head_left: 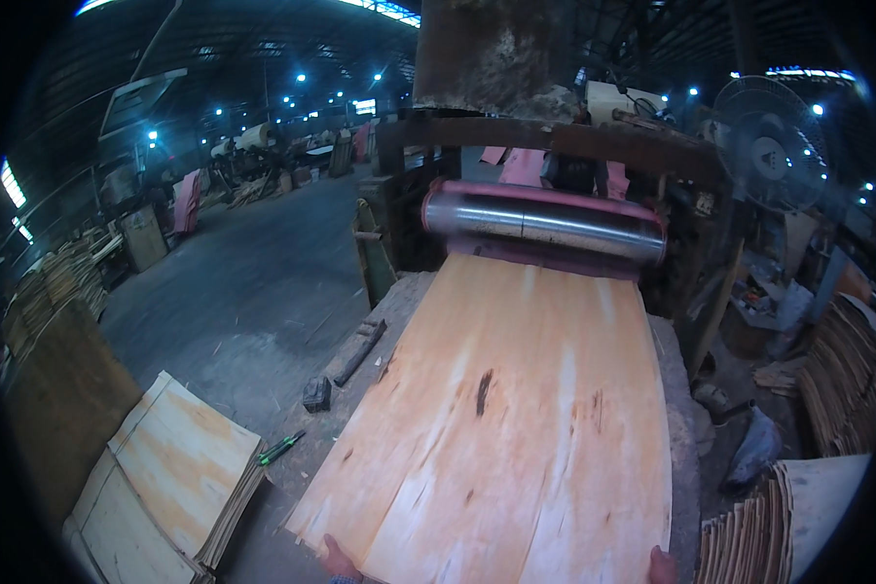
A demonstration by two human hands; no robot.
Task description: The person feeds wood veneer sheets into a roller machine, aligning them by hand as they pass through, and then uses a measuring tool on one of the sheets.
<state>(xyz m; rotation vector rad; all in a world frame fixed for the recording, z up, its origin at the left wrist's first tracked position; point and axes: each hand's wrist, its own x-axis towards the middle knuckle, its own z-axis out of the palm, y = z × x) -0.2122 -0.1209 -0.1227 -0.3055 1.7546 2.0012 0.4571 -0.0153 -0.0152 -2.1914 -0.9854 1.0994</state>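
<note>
From where I stand, one person's two hands are at work on one broad veneer sheet (506, 428), pale orange with whitish streaks and a few dark marks, the largest a single long one near its middle. It lies over the grey, rough worktop (411, 292), its far end up against the roller machine (545, 229); whether that edge has gone in between the rollers, I cannot tell. One shiny metal roller shows plainly, with pinkish bands above and below it.

The left hand (339, 560) is nearly closed on the sheet's near edge, toward the left corner, thumb on top and fingers out of sight. The right hand (663, 565) pinches the near right corner the same way, though only a small part of it shows, so how tightly it grips I cannot tell.

Left of the sheet I count three small things: one dark bar (360, 352), one black block (316, 393) and one green-handled tool (280, 448). Beyond them, low on the left, two piles of sheets sit side by side, the orange-patched pile (190, 457) and the paler pile (117, 530). On the right are two more, the near stack (818, 506) and the farther stack (847, 370). One round fan (774, 156) stands up behind.
</note>
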